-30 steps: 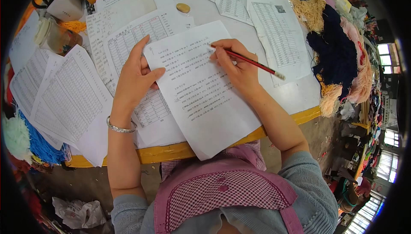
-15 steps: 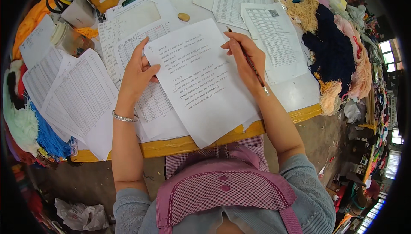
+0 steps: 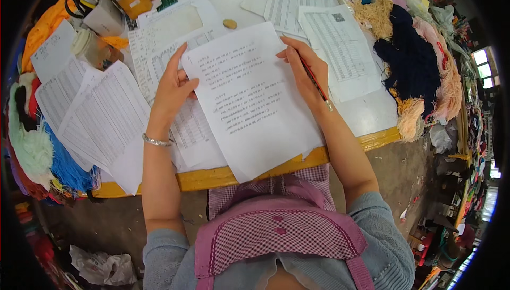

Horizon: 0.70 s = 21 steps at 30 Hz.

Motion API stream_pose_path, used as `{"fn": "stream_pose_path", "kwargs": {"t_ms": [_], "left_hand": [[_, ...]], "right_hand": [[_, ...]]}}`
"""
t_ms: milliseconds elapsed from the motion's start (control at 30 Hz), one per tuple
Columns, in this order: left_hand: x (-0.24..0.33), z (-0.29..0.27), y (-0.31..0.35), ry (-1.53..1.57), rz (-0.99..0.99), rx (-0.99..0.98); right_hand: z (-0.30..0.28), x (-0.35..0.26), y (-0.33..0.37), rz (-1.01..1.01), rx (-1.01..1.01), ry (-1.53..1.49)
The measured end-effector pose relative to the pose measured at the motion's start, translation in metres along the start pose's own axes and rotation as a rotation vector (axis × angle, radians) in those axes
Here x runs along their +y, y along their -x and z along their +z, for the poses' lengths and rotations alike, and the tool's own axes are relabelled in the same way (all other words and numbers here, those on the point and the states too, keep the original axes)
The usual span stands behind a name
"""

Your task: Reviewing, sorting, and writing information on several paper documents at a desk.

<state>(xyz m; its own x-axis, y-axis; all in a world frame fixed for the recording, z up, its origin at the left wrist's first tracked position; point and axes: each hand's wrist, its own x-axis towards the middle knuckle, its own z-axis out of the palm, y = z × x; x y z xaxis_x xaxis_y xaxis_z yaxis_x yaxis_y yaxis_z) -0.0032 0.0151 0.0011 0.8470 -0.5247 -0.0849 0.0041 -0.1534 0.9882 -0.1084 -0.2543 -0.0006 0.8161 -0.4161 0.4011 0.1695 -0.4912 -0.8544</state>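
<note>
A white sheet of paper [image 3: 260,154] with rows of text lies tilted in front of me, its lower corner past the table's front edge. At its left edge, my left hand [image 3: 172,91] is closed on the paper, the thumb on top. My right hand [image 3: 308,75] is closed round a dark pencil with red stripes [image 3: 314,80], by the sheet's upper right edge. The pencil's blunt end points back toward my wrist; its tip is hidden by the fingers. Under the sheet, a printed table page [image 3: 192,130] shows in part.
Printed sheets [image 3: 109,125] spread at left, near a lidded plastic cup [image 3: 93,48] and a box with scissors [image 3: 106,16]. More sheets [image 3: 342,51] lie at right, beside dark blue yarn [image 3: 409,61]. An oval tan object [image 3: 229,24] sits beyond the paper. The table has a yellow edge [image 3: 212,179].
The pencil has turned a little in my right hand, and its tip no longer shows above the fingers. The view has shifted slightly; my left hand still grips the sheet.
</note>
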Motion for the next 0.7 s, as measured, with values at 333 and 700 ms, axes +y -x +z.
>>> {"fn": "stream_pose_path", "kwargs": {"t_ms": [333,700], "left_hand": [[0.000,0.003,-0.003,-0.039,0.007,0.049],[-0.007,0.001,-0.006,-0.073,-0.050,0.095]], "right_hand": [[0.002,0.003,0.002,0.078,-0.069,-0.163],[0.008,0.003,0.007,0.050,-0.117,-0.208]]}}
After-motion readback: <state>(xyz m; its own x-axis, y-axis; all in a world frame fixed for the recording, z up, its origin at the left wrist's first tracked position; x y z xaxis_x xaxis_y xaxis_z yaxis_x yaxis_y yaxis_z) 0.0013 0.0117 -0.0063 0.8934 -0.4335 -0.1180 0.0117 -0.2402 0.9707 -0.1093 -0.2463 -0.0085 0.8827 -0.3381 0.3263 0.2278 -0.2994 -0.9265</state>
